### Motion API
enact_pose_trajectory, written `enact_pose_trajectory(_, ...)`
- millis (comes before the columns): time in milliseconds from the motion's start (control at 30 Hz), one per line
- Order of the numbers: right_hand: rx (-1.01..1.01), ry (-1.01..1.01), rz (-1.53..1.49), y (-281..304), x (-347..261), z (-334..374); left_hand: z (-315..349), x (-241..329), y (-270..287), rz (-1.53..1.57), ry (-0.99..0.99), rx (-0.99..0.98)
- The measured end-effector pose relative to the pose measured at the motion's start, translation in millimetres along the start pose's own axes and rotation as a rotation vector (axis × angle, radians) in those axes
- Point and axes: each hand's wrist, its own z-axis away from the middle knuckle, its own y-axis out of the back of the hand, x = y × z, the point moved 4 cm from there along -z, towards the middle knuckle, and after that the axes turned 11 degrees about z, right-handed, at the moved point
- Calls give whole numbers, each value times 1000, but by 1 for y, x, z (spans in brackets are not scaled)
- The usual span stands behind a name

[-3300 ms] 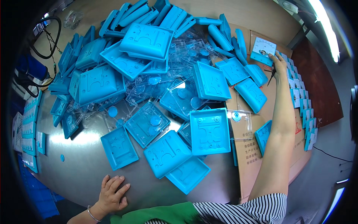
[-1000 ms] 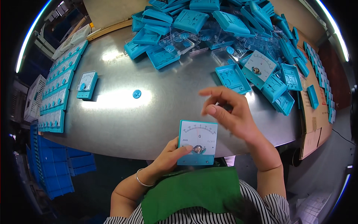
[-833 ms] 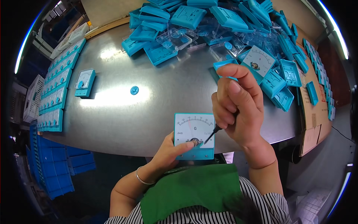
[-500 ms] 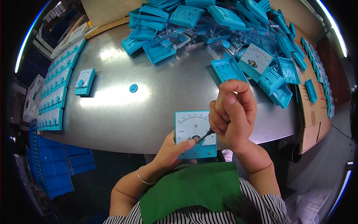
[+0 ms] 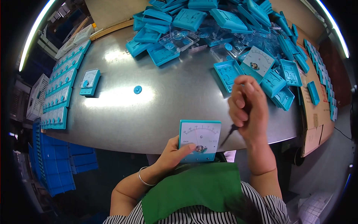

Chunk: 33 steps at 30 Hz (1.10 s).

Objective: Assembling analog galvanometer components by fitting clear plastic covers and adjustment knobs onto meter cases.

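At the table's near edge my left hand (image 5: 172, 154) grips a panel meter (image 5: 207, 131), its thumb pressed on the white dial face. The meter has a light-blue case, a curved scale and a small exposed metal movement near the bottom of the dial. My right hand (image 5: 251, 112) is closed round a thin dark screwdriver (image 5: 233, 129) to the right of the meter. The screwdriver's tip points down and left, apart from the meter. Its handle is mostly hidden in the fingers. A round blue knob (image 5: 138, 89) lies alone on the metal table (image 5: 119, 119).
A heap of blue cases (image 5: 189, 19) and clear covers (image 5: 181, 40) fills the far side. Another open meter (image 5: 258, 61) rests on it. One covered meter (image 5: 89, 82) stands at the left, beside rows of meters (image 5: 56, 99). A cardboard sheet (image 5: 315, 127) lies right; blue crates (image 5: 52, 164) are lower left.
My right hand has drawn the screwdriver off the meter, up and to the right. The meter in my left hand now sits slightly lower and is tipped differently.
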Motion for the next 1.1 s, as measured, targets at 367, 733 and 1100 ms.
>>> enact_pose_trajectory(367,-402,59,1059,0,37,27,-3,8,3,327,146,115)
enact_pose_trajectory(733,-423,460,1513,-24,26,4,-5,-8,23,-113,75,-7)
enact_pose_trajectory(1100,71,493,1730,69,34,-15,16,19,36,111,-74,81)
